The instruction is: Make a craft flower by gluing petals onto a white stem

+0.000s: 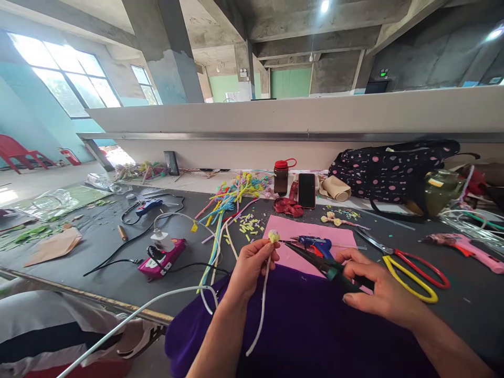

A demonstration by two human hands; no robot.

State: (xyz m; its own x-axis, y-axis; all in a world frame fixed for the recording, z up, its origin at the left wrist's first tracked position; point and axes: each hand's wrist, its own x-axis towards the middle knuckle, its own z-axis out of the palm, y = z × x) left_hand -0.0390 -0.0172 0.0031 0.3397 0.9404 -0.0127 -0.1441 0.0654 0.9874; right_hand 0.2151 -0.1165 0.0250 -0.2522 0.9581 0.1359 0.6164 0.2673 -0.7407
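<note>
My left hand (252, 262) pinches a white pipe cleaner (260, 310) just below a small pale yellow coiled tip (274, 235); its tail hangs down over purple fabric (307, 325). My right hand (378, 286) is closed on dark pliers (318, 263) with green on the handles, whose jaws point left toward the coiled tip and stay a short way from it. A pink sheet (291, 231) lies just beyond both hands, with a blue glue gun (317, 244) on it.
Red and yellow scissors (409, 265) lie right of my right hand. A pink glue gun (464, 245), a bundle of coloured pipe cleaners (232, 202), a pink power strip (161, 258), a phone (306, 190), a dark bottle (281, 177) and a dotted bag (389, 170) sit on the grey table (102, 247).
</note>
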